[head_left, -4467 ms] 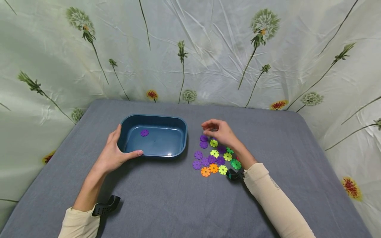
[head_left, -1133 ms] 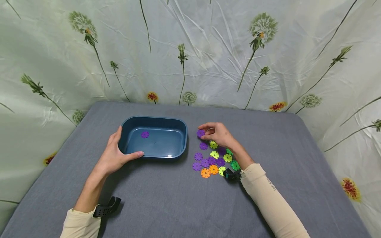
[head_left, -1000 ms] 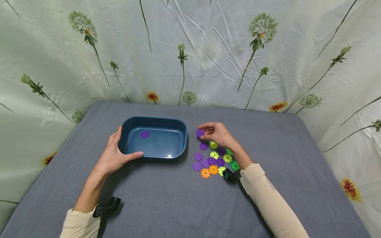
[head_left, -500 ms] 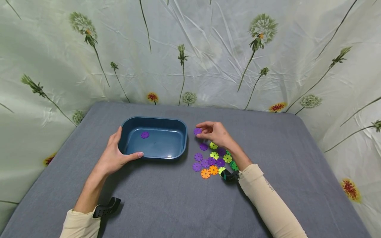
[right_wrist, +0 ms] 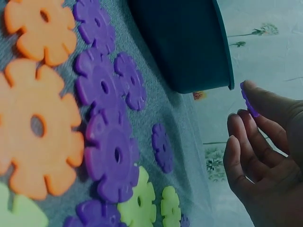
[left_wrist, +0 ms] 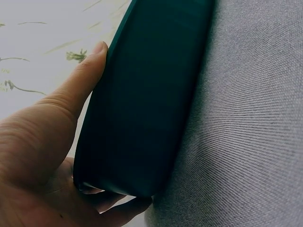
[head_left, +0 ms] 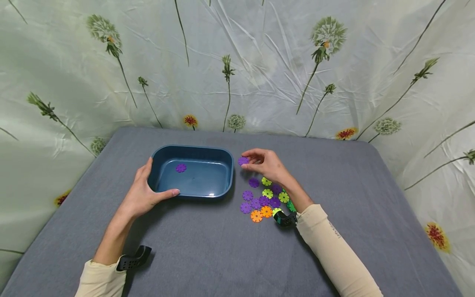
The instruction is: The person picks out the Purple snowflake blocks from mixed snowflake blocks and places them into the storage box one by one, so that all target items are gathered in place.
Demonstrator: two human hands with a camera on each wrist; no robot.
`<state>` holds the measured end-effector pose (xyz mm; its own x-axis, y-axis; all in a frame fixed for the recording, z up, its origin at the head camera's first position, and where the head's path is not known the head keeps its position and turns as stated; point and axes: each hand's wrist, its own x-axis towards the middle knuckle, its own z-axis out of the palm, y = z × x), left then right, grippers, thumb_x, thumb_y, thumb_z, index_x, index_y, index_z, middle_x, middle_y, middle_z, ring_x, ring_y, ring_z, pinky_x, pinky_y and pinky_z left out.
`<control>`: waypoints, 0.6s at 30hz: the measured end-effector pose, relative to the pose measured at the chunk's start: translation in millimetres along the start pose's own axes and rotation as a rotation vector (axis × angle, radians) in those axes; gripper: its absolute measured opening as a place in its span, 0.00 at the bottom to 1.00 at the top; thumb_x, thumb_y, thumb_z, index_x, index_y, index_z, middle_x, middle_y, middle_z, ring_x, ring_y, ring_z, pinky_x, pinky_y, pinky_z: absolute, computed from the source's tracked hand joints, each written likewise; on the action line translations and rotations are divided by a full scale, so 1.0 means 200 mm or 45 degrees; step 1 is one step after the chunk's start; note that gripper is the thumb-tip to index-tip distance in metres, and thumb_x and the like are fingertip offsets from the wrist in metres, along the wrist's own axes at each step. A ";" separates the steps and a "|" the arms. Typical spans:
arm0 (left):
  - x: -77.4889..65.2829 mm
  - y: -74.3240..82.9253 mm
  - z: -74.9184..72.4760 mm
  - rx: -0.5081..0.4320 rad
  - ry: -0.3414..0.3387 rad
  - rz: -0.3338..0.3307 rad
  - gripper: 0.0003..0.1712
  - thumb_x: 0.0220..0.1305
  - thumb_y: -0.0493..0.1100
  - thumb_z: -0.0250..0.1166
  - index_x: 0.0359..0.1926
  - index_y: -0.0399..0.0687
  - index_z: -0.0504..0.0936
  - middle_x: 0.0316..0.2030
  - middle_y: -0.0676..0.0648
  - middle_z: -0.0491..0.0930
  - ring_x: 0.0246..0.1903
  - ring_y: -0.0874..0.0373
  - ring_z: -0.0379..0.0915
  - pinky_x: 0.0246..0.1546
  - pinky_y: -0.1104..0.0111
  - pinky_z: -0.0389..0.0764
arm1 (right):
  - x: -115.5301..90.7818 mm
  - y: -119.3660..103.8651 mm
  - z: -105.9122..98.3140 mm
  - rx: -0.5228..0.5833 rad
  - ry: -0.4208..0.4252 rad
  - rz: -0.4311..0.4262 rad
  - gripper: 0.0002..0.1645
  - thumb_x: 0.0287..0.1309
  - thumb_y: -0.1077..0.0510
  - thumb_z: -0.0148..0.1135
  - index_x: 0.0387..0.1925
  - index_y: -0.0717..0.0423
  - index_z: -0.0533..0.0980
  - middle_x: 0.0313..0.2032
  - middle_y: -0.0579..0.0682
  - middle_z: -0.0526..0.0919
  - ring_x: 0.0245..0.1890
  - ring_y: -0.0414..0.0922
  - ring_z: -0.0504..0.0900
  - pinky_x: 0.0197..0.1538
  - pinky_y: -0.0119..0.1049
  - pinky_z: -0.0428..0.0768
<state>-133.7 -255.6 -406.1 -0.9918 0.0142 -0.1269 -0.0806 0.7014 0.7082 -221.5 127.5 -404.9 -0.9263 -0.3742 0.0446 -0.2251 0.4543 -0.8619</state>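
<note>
A blue plastic tub (head_left: 196,181) stands on the grey table with one purple notched disc (head_left: 180,168) on its floor. My left hand (head_left: 139,196) grips the tub's left end. In the left wrist view, the thumb lies along the tub's wall (left_wrist: 142,99) near the rim and the fingers curve round its end. My right hand (head_left: 268,165) pinches another purple notched disc (head_left: 243,161) between thumb and fingers, just beyond the tub's right rim. Seen from the right wrist, that pinched disc (right_wrist: 247,100) is nearly edge-on and clear of the table.
Several loose notched discs lie right of the tub: purple (head_left: 247,195), yellow-green (head_left: 267,193), orange (head_left: 256,216) and green (head_left: 291,206). The right forearm covers part of the group. A flower-patterned cloth (head_left: 259,82) hangs behind the grey tabletop (head_left: 208,255).
My right hand has taken a purple disc from the top of the loose group, lifted it and moved it left toward the tub. The left hand keeps its grip and the tub stays put.
</note>
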 end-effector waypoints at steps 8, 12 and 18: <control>0.00 0.00 0.00 0.000 0.011 0.006 0.81 0.52 0.64 0.80 0.84 0.49 0.28 0.82 0.29 0.35 0.79 0.25 0.42 0.71 0.28 0.55 | 0.02 -0.04 0.02 0.003 0.028 -0.052 0.21 0.63 0.57 0.74 0.56 0.58 0.84 0.48 0.57 0.89 0.44 0.47 0.85 0.50 0.37 0.85; 0.00 0.00 0.00 0.001 0.012 0.006 0.81 0.52 0.64 0.80 0.84 0.49 0.28 0.82 0.29 0.35 0.79 0.25 0.42 0.71 0.28 0.55 | 0.02 -0.05 0.04 0.015 0.044 -0.062 0.20 0.62 0.56 0.75 0.55 0.57 0.84 0.48 0.56 0.89 0.43 0.47 0.85 0.48 0.35 0.84; 0.00 0.00 0.00 0.003 0.012 0.000 0.81 0.52 0.64 0.80 0.84 0.50 0.27 0.82 0.29 0.35 0.79 0.25 0.42 0.71 0.28 0.54 | 0.03 -0.08 0.08 0.044 0.055 -0.086 0.20 0.61 0.56 0.76 0.54 0.57 0.85 0.47 0.56 0.89 0.43 0.47 0.84 0.47 0.33 0.83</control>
<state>-133.1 -255.4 -405.8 -0.9927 0.0074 -0.1200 -0.0802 0.7033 0.7064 -219.6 106.0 -399.2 -0.9216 -0.3675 0.1246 -0.2779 0.4009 -0.8730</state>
